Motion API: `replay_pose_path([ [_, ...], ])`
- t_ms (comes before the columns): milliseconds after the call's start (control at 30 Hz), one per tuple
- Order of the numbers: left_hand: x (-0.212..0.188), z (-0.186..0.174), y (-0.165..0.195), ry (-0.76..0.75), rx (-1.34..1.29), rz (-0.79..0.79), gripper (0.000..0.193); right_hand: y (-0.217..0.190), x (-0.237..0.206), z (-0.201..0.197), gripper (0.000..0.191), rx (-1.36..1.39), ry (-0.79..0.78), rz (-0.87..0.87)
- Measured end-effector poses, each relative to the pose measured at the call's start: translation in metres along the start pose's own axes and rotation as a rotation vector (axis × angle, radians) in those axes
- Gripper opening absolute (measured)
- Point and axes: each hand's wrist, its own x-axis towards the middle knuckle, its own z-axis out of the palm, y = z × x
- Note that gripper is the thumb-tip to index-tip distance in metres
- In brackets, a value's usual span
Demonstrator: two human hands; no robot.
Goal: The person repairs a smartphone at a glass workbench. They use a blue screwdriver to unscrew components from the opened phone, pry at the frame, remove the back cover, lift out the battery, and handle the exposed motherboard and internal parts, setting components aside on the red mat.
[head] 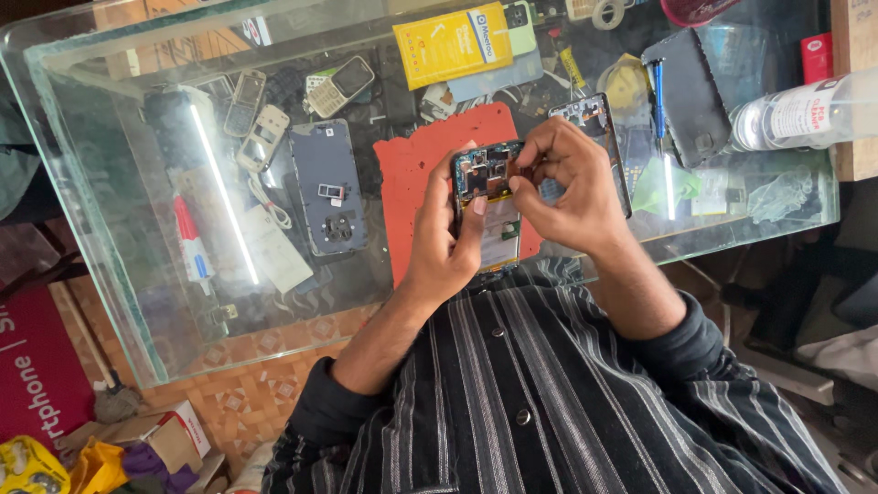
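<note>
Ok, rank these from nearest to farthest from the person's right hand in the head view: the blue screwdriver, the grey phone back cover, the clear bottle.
1. Blue screwdriver: just up and to the side of the right hand, on the glass.
2. Clear bottle: farther out on that same side, lying at the table's edge.
3. Grey phone back cover: on the opposite side, beyond the left hand and the red mat.

The hands (512,206) hide the opened phone's (489,206) sides; its small parts are indistinct.
</note>
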Motion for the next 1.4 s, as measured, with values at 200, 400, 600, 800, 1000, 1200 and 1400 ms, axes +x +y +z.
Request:
replay_pose_path([
  [200,-0.001,-0.001,-0.004,0.024,-0.033,-0.002,0.05,-0.005,-0.002,0.001,0.026,-0.089,0.089,-0.052],
  [400,-0.003,0.0,-0.003,0.028,-0.04,-0.016,0.051,-0.015,-0.001,0.001,0.022,-0.339,0.121,-0.222],
  [600,-0.003,0.001,-0.003,0.037,-0.062,0.002,0.05,-0.013,-0.003,0.001,0.019,-0.254,0.132,-0.179],
  [800,-0.002,0.001,0.003,0.029,-0.003,0.015,0.052,-0.019,-0.002,0.001,0.023,-0.357,0.123,-0.247],
  [1000,-0.003,-0.001,0.016,0.024,0.214,0.031,0.056,-0.032,-0.002,0.007,0.03,-0.606,0.069,-0.41],
  [1200,-0.005,0.0,0.022,0.022,0.243,-0.004,0.058,-0.034,0.001,0.008,0.031,-0.598,0.044,-0.413],
  [1400,-0.006,0.001,0.022,0.009,0.225,0.004,0.058,-0.033,0.0,0.008,0.031,-0.576,0.029,-0.405],
])
